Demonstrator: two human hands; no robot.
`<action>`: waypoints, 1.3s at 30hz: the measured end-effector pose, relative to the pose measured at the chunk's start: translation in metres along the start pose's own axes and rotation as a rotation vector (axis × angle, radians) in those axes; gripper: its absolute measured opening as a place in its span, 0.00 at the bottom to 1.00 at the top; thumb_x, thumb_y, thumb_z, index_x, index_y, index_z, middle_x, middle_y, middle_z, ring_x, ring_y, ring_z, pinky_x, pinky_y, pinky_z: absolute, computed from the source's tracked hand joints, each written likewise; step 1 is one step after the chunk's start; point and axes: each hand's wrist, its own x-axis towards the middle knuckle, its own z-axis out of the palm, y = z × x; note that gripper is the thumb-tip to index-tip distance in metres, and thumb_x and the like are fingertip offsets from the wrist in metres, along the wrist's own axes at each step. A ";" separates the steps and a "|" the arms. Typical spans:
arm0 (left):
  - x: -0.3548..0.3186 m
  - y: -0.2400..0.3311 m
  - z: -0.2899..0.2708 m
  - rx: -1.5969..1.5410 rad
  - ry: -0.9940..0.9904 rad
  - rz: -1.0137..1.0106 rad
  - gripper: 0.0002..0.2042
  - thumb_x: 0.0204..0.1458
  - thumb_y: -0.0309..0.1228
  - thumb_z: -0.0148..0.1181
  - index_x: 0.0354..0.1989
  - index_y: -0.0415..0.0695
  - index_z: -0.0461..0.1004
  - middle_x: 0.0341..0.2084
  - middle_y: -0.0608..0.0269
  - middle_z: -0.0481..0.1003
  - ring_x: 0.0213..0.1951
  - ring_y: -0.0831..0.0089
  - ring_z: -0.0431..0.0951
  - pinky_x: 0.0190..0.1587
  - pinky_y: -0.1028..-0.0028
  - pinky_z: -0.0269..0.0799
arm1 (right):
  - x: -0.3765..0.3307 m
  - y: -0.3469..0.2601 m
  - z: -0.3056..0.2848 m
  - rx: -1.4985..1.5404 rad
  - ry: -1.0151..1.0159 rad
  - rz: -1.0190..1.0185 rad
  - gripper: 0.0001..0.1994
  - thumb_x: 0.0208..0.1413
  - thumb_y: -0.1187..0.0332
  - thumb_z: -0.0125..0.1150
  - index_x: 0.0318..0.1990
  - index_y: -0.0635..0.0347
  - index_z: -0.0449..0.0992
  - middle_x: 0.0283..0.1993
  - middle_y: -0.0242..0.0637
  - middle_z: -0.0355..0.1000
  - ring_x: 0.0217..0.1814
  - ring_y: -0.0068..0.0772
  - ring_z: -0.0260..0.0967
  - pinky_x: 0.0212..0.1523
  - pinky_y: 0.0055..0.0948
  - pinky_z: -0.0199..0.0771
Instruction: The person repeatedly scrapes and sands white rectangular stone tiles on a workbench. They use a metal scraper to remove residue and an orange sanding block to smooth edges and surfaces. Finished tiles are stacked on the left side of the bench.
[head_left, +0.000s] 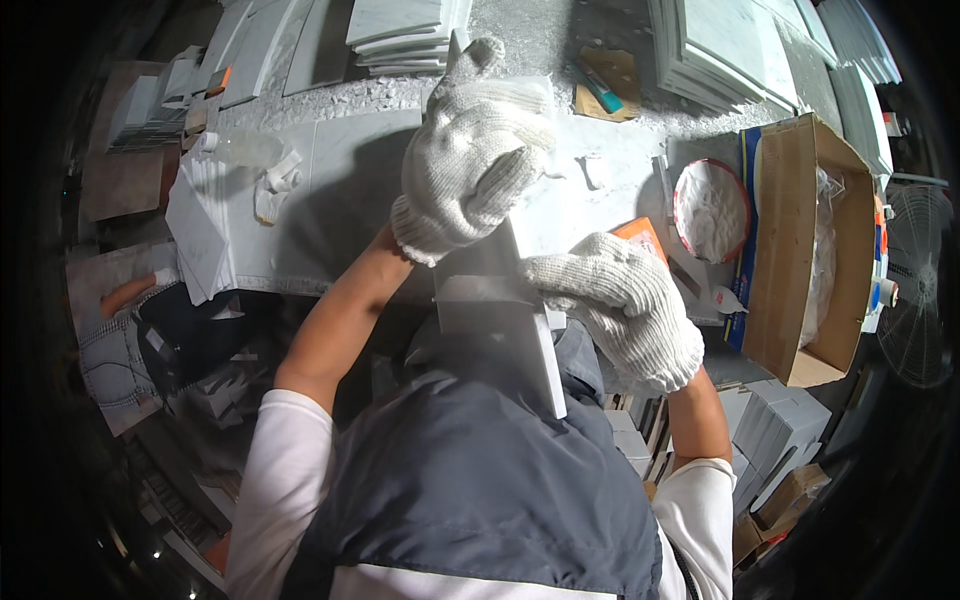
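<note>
My left hand (470,165), in a white knitted glove, is over the far part of a pale grey stone tile (487,295), its fingers bent round it; the glove hides the exact grip. The tile slants toward my body, one long white edge facing right. In a matching glove, my right hand (625,305) has its fingers closed at that right edge, about midway along. Just beyond the right glove lies an orange item (641,238), partly covered by it.
White powder fills a red-rimmed round tub (711,211) beside an open cardboard box (775,240) at right. Tile stacks (725,50) stand at the back. At left are leaning tiles (203,225) and a clear bottle (245,148). A teal-handled tool (604,94) rests on cardboard.
</note>
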 end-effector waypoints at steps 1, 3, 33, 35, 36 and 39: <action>0.001 0.001 0.000 -0.105 0.015 -0.079 0.10 0.62 0.33 0.58 0.36 0.43 0.84 0.43 0.59 0.83 0.54 0.65 0.80 0.63 0.63 0.71 | -0.002 0.002 0.001 -0.005 -0.026 0.053 0.29 0.47 0.83 0.66 0.57 0.43 0.81 0.40 0.35 0.79 0.36 0.40 0.75 0.37 0.37 0.78; 0.005 0.005 -0.005 -0.226 -0.002 -0.182 0.10 0.62 0.35 0.58 0.37 0.44 0.84 0.44 0.59 0.82 0.55 0.62 0.79 0.67 0.58 0.66 | -0.010 0.004 0.002 0.349 -0.094 0.035 0.26 0.47 0.79 0.69 0.57 0.48 0.82 0.39 0.31 0.79 0.35 0.31 0.75 0.37 0.29 0.76; -0.001 -0.010 -0.020 0.287 -0.049 0.158 0.20 0.57 0.37 0.63 0.53 0.36 0.75 0.53 0.54 0.78 0.57 0.62 0.76 0.63 0.64 0.69 | 0.026 0.003 0.006 0.031 0.066 0.116 0.16 0.59 0.71 0.66 0.55 0.58 0.83 0.47 0.39 0.84 0.42 0.34 0.79 0.48 0.31 0.78; 0.000 -0.013 -0.018 0.259 -0.030 0.175 0.20 0.57 0.36 0.63 0.54 0.36 0.75 0.53 0.54 0.77 0.57 0.63 0.76 0.63 0.64 0.69 | 0.028 0.003 0.004 0.113 0.072 0.134 0.16 0.58 0.71 0.66 0.55 0.58 0.83 0.47 0.41 0.83 0.44 0.36 0.80 0.50 0.32 0.78; 0.001 -0.015 -0.016 0.244 -0.019 0.177 0.21 0.58 0.36 0.63 0.55 0.36 0.74 0.54 0.54 0.77 0.57 0.63 0.76 0.63 0.64 0.69 | 0.030 0.003 0.003 0.104 0.069 0.128 0.15 0.59 0.72 0.65 0.54 0.58 0.83 0.47 0.43 0.83 0.47 0.39 0.81 0.52 0.33 0.78; 0.002 -0.016 -0.012 0.197 0.002 0.185 0.22 0.58 0.36 0.62 0.56 0.35 0.73 0.55 0.54 0.76 0.57 0.64 0.76 0.63 0.65 0.69 | 0.037 0.002 0.002 0.048 0.065 0.083 0.15 0.58 0.73 0.65 0.53 0.58 0.83 0.46 0.42 0.83 0.48 0.40 0.81 0.52 0.34 0.78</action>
